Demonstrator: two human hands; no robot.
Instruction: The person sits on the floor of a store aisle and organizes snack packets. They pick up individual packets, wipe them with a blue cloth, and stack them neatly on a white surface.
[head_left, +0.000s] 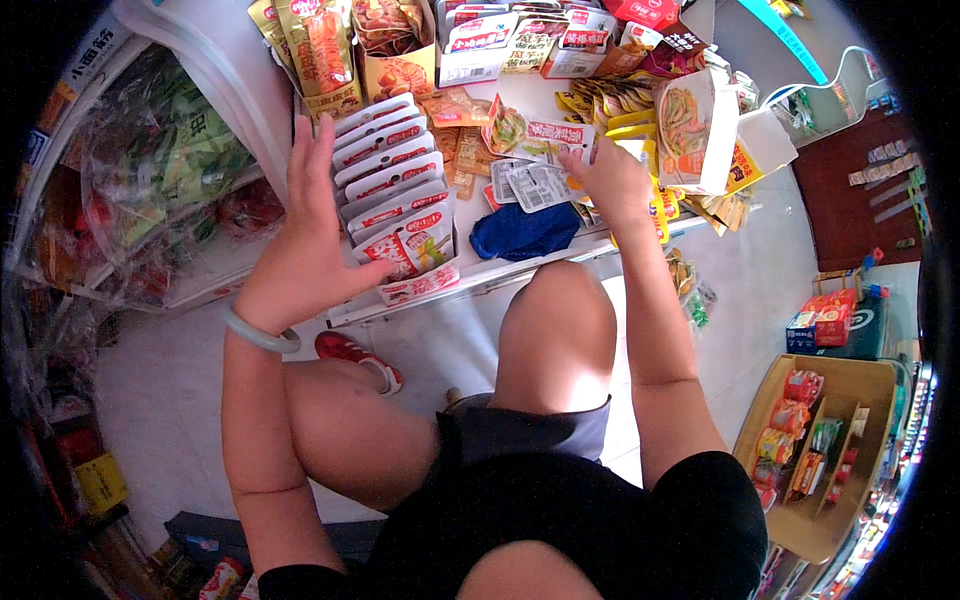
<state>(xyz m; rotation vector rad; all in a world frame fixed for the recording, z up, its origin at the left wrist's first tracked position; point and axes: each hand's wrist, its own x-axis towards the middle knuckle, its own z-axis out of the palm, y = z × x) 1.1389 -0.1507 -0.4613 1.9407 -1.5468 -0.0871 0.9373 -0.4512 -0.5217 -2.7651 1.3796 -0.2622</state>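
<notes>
My left hand (300, 240) is spread wide beside a display box (420, 289) filled with a row of white and red snack packets (397, 176). Its thumb lies over the front packet of that row; whether it presses on it I cannot tell. With my right hand (616, 180) I pinch the right end of a flat snack packet (551, 139) with a food picture on it. Below that packet, two packets (536, 186) lie with their printed grey backs up. A crumpled blue cloth (525, 229) rests at the shelf's front edge (517, 274).
Boxes of upright packets (476, 45) line the back. Yellow packets (660, 202) and an open, tilted carton (694, 131) are on the right. A plastic-wrapped bin (172, 157) stands at left. My knee (559, 330) is close to the shelf. A wooden tray (817, 517) sits lower right.
</notes>
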